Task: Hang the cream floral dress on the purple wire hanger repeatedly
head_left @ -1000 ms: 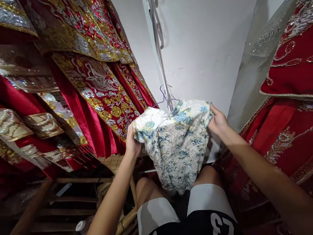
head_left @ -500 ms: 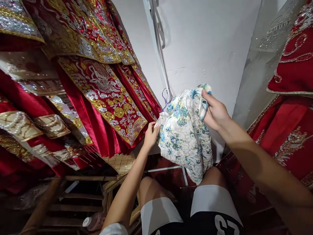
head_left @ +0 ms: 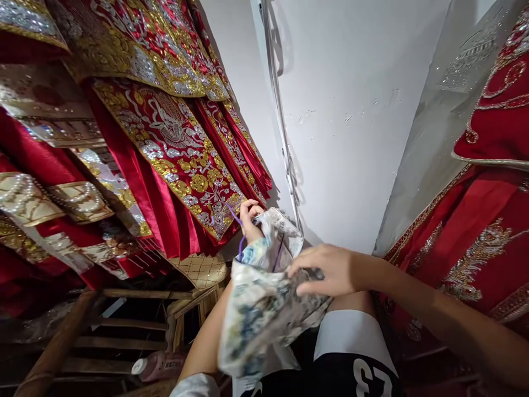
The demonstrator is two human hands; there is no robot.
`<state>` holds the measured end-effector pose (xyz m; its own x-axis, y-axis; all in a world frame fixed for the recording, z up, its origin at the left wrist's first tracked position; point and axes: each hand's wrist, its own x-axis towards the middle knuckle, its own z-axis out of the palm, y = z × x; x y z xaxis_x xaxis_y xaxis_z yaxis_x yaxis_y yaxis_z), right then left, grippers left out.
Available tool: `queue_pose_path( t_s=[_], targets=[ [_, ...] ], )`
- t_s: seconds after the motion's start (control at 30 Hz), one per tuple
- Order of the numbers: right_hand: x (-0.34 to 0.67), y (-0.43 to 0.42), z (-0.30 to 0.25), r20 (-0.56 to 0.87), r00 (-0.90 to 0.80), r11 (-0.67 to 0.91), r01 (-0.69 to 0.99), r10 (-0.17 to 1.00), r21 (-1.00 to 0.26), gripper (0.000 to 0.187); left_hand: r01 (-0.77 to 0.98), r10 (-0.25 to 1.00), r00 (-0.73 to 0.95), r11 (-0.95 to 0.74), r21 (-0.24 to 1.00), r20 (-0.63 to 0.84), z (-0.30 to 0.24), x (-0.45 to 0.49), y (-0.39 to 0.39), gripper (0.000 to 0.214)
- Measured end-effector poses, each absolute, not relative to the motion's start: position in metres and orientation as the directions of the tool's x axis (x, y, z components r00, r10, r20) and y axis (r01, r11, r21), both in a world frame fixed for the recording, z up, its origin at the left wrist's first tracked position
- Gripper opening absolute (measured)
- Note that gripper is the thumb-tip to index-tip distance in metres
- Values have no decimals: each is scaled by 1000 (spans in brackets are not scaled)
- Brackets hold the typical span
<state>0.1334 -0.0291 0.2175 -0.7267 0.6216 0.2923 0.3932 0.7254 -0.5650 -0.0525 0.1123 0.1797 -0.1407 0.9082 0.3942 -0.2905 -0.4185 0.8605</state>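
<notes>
A white garment with blue and green floral print hangs over my lap, its lower part smeared by motion. My left hand is closed on its upper edge, with fabric draped over the wrist. Thin purple hanger parts show beside that wrist, and another purple strip runs inside the garment's opening. On the garment's right side lies my right hand, thumb and fingers apart, fingertips at the cloth. Whether the hanger is also in my left hand, I cannot tell.
Red embroidered costumes hang on the left, more red garments on the right. A metal pole stands against the white wall. Lower left are a bamboo chair and a pink bottle with a white cap.
The garment has swung down and left towards my lap. My right hand has let go of its upper corner and moved lower. The purple hanger now shows near my left wrist.
</notes>
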Motion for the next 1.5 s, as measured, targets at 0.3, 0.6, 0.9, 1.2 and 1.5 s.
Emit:
queue_pose_path(
  t_s=[0.3, 0.6, 0.9, 1.2, 1.5],
  targets=[
    [116, 10, 161, 576, -515, 685, 720, 635, -111, 115, -557, 912, 278, -104, 824, 303, 223, -41, 41, 43],
    [155, 22, 148, 716, -169, 439, 874, 677, -209, 105, -138, 899, 337, -245, 960, 278, 216, -56, 62, 31],
    [196, 70, 214, 717, 197, 169, 899, 669, -405, 81, -453, 996, 76, 2, 892, 36, 151, -83, 66, 56],
    [168, 62, 211, 738, 40, 321, 884, 673, -341, 72, -491, 987, 74, 160, 856, -141, 74, -61, 31, 61],
    [176, 76, 221, 705, 179, 199, 886, 686, -419, 64, -319, 999, -17, -36, 947, 32, 77, -65, 31, 54]
  ],
)
